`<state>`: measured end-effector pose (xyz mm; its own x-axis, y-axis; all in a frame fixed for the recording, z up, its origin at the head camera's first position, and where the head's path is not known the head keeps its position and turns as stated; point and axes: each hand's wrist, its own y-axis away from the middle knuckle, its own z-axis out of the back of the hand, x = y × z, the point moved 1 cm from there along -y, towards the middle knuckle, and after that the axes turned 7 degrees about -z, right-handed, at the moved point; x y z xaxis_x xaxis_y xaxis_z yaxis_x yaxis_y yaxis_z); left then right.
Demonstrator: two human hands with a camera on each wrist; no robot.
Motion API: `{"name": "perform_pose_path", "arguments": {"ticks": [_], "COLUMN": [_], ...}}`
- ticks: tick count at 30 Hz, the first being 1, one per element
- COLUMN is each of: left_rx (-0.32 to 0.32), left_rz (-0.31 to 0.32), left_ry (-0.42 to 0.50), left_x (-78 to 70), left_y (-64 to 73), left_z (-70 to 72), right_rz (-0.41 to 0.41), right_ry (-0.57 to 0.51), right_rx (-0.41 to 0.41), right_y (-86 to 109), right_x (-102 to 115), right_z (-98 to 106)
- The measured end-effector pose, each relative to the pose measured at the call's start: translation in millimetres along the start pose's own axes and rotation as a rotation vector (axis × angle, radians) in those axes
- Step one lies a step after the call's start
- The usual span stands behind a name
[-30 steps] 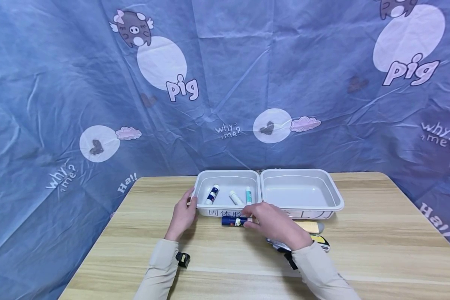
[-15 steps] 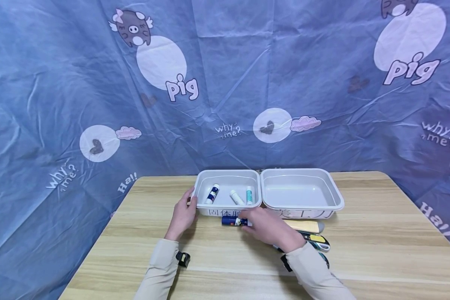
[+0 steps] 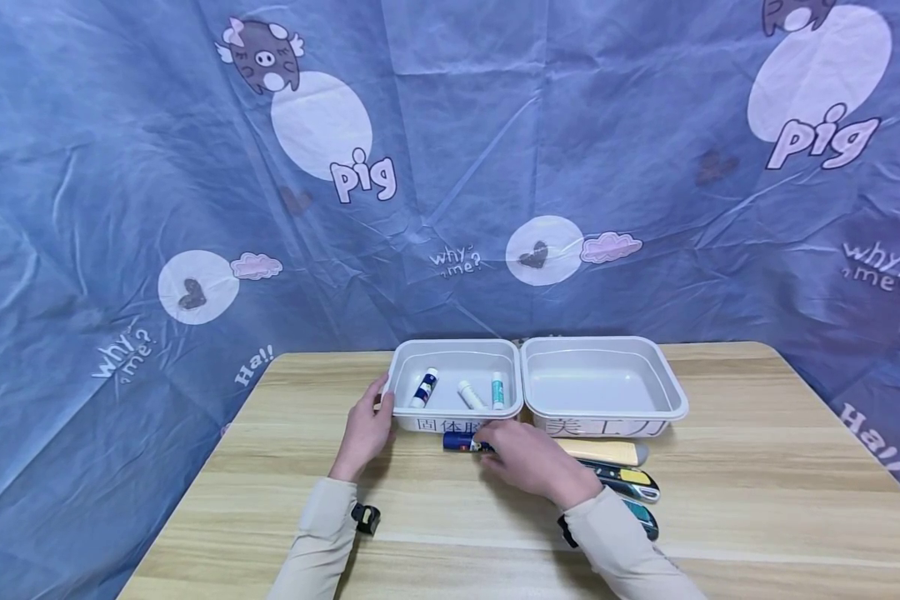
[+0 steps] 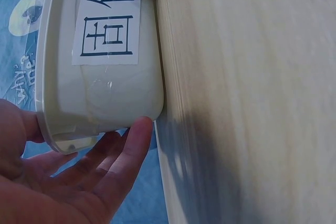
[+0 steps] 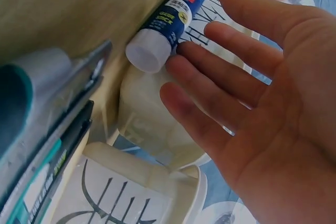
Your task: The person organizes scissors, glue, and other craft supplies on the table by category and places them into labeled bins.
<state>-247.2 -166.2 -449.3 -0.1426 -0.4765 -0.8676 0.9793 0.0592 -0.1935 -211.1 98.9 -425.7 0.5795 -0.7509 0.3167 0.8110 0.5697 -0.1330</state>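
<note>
Starting at the left, grasping the left bin [image 3: 453, 358] lightly by its near corner with the left hand [image 3: 367, 425], one digit passing behind the rim – a sound brace, best pressed just firmly enough to stop any slide across the bench [image 3: 285, 425]. Inside that bin, lying well apart from one another at the left and closer together at the right: a blue-and-white glue stick [image 3: 424, 388], then a white stick [image 3: 472, 395], then a teal stick [image 3: 498, 390]. Just in front of the bin, on its side on the bench, the loose glue stick [image 3: 459, 442], blue end to the left, white cap [image 5: 148, 51] to the right. Over its right part, the right hand [image 3: 528, 457], fingers spread and nearly straight, nothing grasped; contact with the stick hard to tell. Probable step in hand: picking this stick up. Better to pinch around the middle, thumb near side, fingertips far side – apt to roll if nudged, and the cap might slip off if pulled alone. Then lift above the rim before lowering. Farther right, before the right bin [image 3: 596, 358], a yellow cutter [image 3: 607, 452], a black cutter [image 3: 633, 482] and a teal cutter [image 3: 642, 518]; wise to lift without dragging the wrist across these.
</note>
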Motion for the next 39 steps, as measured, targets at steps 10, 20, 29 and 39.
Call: {"name": "perform_pose_path", "arguments": {"ticks": [10,20,29,39], "left_rx": [-0.005,-0.012,-0.008,-0.009], "left_rz": [-0.003,-0.004,0.002,0.004], "left_ry": [0.001,0.005,0.011,0.011], "left_x": [1.0,-0.6,0.1,-0.3], "left_y": [-0.5,-0.6,-0.4,0.0], "left_z": [0.1,0.0,0.2,0.1], "right_rz": [0.01,-0.023,0.0,0.003], "right_ry": [0.069,0.027,0.026,0.016], "right_rx": [-0.028,0.046,0.033,0.037], "right_y": [-1.2,-1.6,-1.9,0.8], "right_x": [-0.1,2.4,4.2,6.7], "right_z": [-6.7,-8.0,-12.9,-10.9]}}
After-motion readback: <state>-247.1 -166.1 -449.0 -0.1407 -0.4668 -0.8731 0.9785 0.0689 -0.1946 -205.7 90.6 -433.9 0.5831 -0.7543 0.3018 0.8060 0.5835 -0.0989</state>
